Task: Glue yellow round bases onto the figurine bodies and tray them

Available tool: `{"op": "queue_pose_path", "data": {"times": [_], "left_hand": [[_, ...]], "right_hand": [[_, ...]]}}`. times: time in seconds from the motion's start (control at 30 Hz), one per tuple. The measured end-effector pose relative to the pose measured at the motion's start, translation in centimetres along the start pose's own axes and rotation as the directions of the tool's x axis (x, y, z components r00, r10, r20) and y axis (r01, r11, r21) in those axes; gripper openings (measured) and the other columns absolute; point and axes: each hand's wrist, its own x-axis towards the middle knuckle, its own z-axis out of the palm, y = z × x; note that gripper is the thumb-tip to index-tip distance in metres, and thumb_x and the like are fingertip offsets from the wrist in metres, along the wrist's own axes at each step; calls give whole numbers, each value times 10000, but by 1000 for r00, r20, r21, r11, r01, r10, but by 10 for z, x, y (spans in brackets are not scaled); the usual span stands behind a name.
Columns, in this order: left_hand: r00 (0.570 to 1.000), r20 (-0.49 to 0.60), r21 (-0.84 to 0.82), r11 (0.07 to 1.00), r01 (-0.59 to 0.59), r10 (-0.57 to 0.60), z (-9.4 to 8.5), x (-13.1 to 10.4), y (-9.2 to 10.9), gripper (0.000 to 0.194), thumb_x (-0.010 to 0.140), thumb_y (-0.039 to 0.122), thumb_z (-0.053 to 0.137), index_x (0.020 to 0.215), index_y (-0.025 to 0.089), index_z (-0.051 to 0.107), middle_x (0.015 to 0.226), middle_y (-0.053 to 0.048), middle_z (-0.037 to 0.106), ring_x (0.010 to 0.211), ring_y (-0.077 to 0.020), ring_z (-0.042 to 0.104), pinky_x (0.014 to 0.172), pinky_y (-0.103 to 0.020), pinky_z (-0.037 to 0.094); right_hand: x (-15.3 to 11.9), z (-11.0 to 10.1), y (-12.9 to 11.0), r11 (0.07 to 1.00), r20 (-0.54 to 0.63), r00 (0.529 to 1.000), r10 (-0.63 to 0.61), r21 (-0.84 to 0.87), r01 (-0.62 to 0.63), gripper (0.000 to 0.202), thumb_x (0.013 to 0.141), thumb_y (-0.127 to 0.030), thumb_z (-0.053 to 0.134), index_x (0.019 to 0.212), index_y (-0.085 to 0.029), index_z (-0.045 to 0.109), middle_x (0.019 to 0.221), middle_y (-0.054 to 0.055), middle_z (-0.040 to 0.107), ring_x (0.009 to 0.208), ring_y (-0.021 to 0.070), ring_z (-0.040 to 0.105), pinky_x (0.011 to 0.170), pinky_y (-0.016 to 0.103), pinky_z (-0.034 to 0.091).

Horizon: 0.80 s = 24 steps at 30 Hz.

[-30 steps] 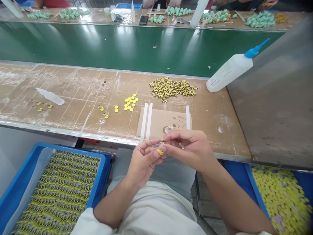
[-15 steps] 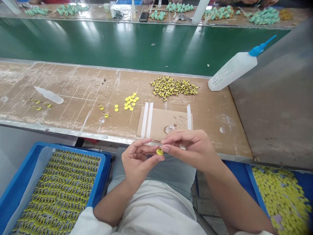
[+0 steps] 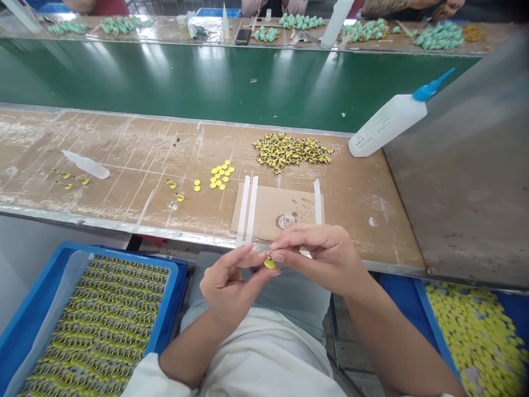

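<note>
Between my two hands, just past the table's front edge, is a small yellow piece (image 3: 270, 263). My left hand (image 3: 232, 281) pinches its yellow disc between thumb and forefinger. The fingertips of my right hand (image 3: 322, 256) are closed at its top, on a small part mostly hidden by them. Behind my hands lies a cardboard sheet (image 3: 268, 207) with white tape strips and a white glue patch (image 3: 286, 221). Loose yellow discs (image 3: 222, 173) lie left of the cardboard, and a heap of small yellow and dark figures (image 3: 289, 150) lies behind it.
A glue bottle (image 3: 386, 125) with a blue nozzle leans against the metal panel (image 3: 463, 165) at right. Blue trays (image 3: 177, 298) of yellow pieces flank me. Beyond the green belt (image 3: 165, 82), people's arms show near turquoise piles (image 3: 440, 36). A small white bottle (image 3: 86, 164) lies left.
The view has shifted slightly. My left forefinger has come closer to the yellow piece, which both hands still hold together.
</note>
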Motion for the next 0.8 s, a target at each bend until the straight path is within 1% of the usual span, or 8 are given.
{"op": "queue_pose_path", "data": {"times": [0.1, 0.2, 0.4, 0.57, 0.67, 0.73, 0.8], "left_hand": [[996, -7, 60, 995, -83, 84, -1, 0, -3, 663, 653, 101, 920, 1248, 279, 687, 929, -12, 821, 780, -212, 796, 810, -349, 681], [993, -17, 77, 990, -117, 119, -1, 2, -3, 650, 658, 94, 914, 1239, 270, 684, 933, -12, 821, 788, -209, 796, 803, -337, 680], [997, -28, 86, 993, -74, 77, 0, 5, -1, 557, 678, 98, 901, 1175, 240, 696, 918, -19, 818, 789, -203, 793, 774, -320, 683], [995, -36, 67, 994, -87, 90, 2, 6, -2, 541, 692, 77, 883, 1171, 244, 696, 921, -14, 816, 802, -191, 791, 789, -306, 674], [997, -26, 85, 994, -64, 67, 3, 6, -2, 521, 698, 72, 873, 1162, 232, 700, 930, -27, 814, 816, -187, 788, 810, -297, 661], [998, 8, 135, 989, -62, 62, 4, 7, -1, 468, 704, 90, 870, 1125, 217, 712, 936, -42, 811, 811, -187, 784, 806, -290, 655], [994, 55, 209, 973, -101, 91, 4, 8, 0, 396, 728, 118, 853, 1090, 211, 722, 949, -55, 807, 820, -193, 780, 807, -292, 651]], "right_hand": [[1, 1, 1, 999, -9, 1000, -13, 42, 13, 123, 916, -277, 791, 896, -156, 803, 820, 73, 721, 674, 157, 650, 608, 248, 519], [2, 2, 0, 998, -1, 1000, -19, 60, 19, 110, 919, -263, 786, 903, -155, 802, 821, 77, 719, 683, 160, 651, 613, 254, 519], [3, 2, 1, 999, -2, 1000, 3, 36, -3, 121, 913, -295, 791, 913, -175, 811, 825, 74, 721, 684, 160, 646, 593, 248, 508], [1, 3, 5, 1000, -16, 1000, -12, 10, 12, 107, 909, -283, 801, 967, -194, 814, 865, 78, 730, 735, 179, 664, 623, 261, 530], [-1, 4, 7, 995, -57, 995, -79, -70, 75, 54, 908, -235, 796, 958, -224, 811, 894, 65, 741, 769, 188, 684, 603, 246, 533], [-3, 4, 10, 976, -96, 985, -141, -181, 122, 50, 910, -218, 789, 948, -247, 802, 917, 50, 745, 778, 190, 691, 601, 245, 539], [-7, 3, 17, 937, -112, 974, -197, -315, 153, 48, 918, -233, 776, 954, -263, 789, 939, 39, 743, 775, 196, 689, 647, 268, 557]]}}
